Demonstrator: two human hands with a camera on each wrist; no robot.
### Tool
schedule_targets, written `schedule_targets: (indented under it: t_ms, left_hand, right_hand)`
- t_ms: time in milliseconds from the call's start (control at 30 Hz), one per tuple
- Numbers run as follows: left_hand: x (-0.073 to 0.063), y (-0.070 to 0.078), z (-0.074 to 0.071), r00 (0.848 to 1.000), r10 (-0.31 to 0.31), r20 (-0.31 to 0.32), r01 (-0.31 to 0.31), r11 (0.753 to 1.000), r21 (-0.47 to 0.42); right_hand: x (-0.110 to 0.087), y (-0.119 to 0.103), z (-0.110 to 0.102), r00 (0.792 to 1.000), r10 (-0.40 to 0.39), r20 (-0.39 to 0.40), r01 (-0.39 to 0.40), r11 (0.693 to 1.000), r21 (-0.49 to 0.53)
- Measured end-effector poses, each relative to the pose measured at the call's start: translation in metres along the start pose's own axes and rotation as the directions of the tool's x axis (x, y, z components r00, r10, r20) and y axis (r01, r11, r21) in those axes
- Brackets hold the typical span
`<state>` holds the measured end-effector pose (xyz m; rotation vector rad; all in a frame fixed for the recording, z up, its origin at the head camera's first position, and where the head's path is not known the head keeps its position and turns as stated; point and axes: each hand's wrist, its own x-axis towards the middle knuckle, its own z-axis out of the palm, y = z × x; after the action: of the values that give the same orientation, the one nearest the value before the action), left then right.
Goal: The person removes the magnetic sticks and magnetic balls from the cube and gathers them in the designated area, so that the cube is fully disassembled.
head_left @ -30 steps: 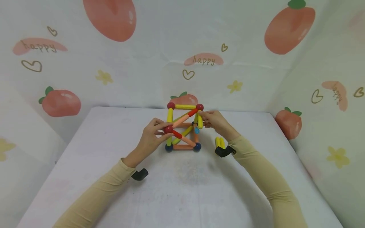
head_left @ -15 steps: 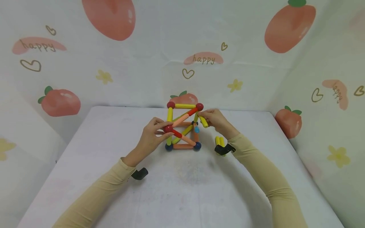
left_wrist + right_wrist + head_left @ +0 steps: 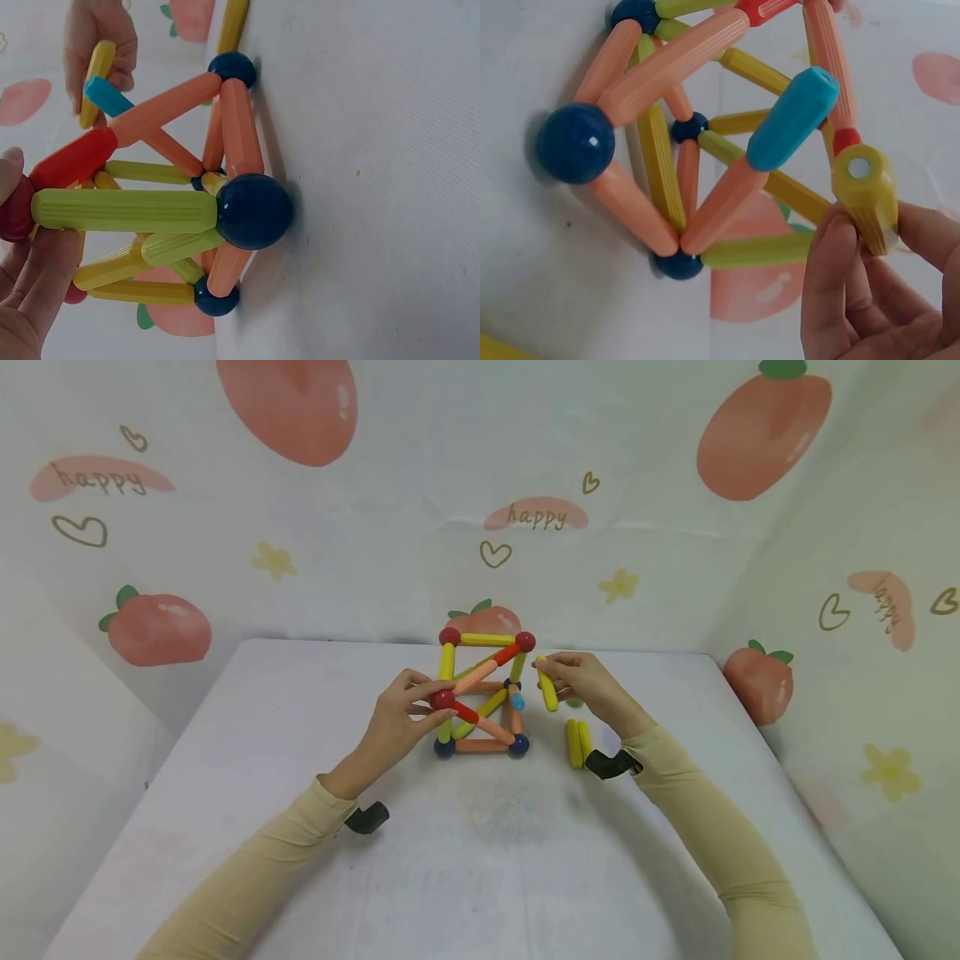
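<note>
A frame of magnetic rods and balls stands on the table, with dark blue balls (image 3: 255, 211) below and red balls (image 3: 525, 642) on top. My left hand (image 3: 405, 714) pinches the near red ball (image 3: 442, 699) between thumb and fingers. To the right of the frame, my right hand (image 3: 588, 683) holds a yellow magnetic rod (image 3: 548, 687) between thumb and fingers, apart from the frame. The rod's round metal end faces the camera in the right wrist view. A blue rod (image 3: 793, 118) joined to an orange rod (image 3: 726, 211) slants up from a bottom ball with its tip free.
Two yellow rods (image 3: 574, 743) lie side by side on the white table (image 3: 465, 860), by my right wrist. Black camera mounts (image 3: 613, 765) hang from both wrists. A printed cloth (image 3: 375, 543) rises behind the table.
The right hand has drawn the yellow rod away from the top right red ball, back to the right, turning it on the way. The left hand keeps its grip on the near red ball.
</note>
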<state>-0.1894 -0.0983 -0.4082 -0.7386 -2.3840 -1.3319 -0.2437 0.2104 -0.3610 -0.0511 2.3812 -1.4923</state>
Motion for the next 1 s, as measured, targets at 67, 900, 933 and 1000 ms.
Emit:
schedule_targets:
  t_ms: [67,900,933,1000]
  left_hand:
    - [0.0,0.0,0.0,1.0,-0.001,-0.003,0.001,1.0,-0.001]
    - [0.0,-0.001,0.001,1.0,0.012,-0.006,-0.012,1.0,0.007]
    - [0.0,-0.002,0.001,1.0,0.012,-0.005,-0.012,1.0,0.007]
    - [0.0,-0.002,0.001,1.0,0.011,-0.005,-0.011,1.0,0.002]
  right_hand:
    - [-0.002,0.004,-0.003,1.0,0.001,0.011,-0.001,1.0,-0.005]
    - [-0.017,0.076,-0.006,0.99,-0.138,-0.012,0.134,0.977,-0.168]
    - [-0.017,0.077,-0.006,0.988,-0.153,-0.016,0.148,0.972,-0.184]
    - [-0.018,0.078,-0.006,0.983,-0.18,-0.032,0.169,0.961,-0.219]
